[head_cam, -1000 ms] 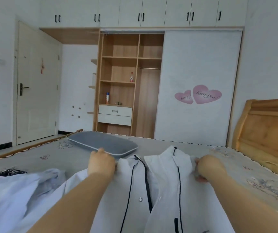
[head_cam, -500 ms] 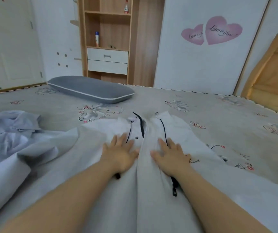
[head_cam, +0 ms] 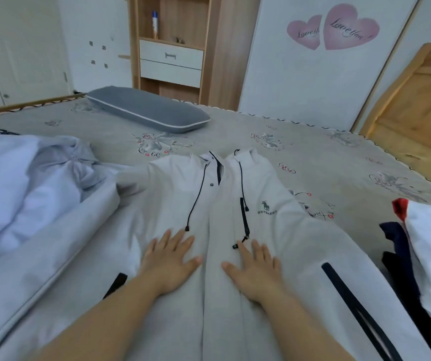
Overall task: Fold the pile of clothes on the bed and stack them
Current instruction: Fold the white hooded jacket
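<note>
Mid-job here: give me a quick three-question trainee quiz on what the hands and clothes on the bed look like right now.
1. True or false: both hands lie flat on the white jacket.
2. Multiple choice: where is the grey pillow? A) under the jacket B) beyond the jacket's collar, toward the wardrobe C) on the floor.
3. Fill in: the crumpled pale blue garment lies on the person's ____ side.

Key
1. True: the left hand and right hand press it with straight fingers, one each side of the zip.
2. B.
3. Left.
</note>
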